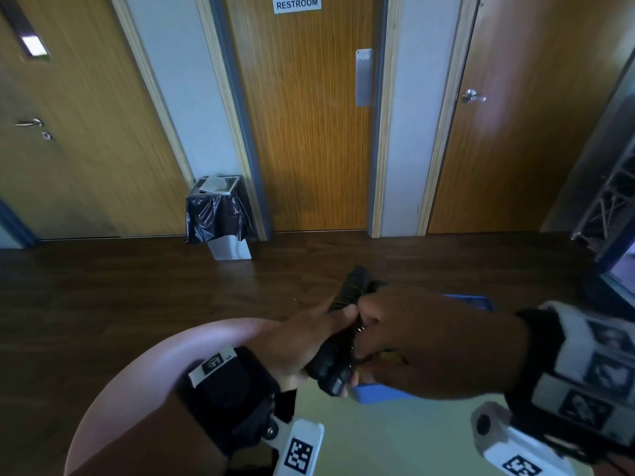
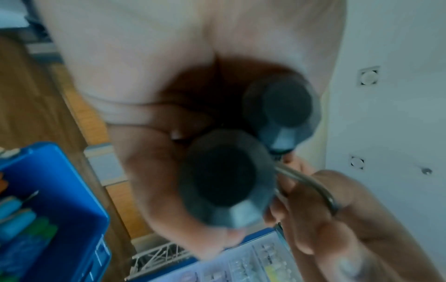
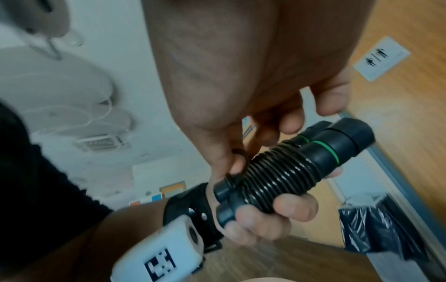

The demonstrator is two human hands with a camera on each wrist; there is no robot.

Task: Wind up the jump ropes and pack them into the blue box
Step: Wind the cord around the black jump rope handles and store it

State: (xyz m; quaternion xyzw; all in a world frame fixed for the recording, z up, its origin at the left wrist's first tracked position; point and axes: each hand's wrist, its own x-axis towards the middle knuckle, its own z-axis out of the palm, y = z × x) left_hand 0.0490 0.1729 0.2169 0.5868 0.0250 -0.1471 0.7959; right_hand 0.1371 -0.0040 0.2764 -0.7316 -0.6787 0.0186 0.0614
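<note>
Both hands [image 1: 395, 338] grasp the wound jump rope [image 3: 284, 171] above dark wood floor [image 1: 137, 286]

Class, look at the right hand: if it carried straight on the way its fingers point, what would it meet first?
Probably the left hand. The right hand reaches leftward, fingers already on the wound rope around the handles that the left hand grips. Depth beyond is unclear.

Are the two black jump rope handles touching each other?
Touching. The right wrist view shows the two handles side by side, bound tight by the wound black cord, gripped in the left hand.
</note>
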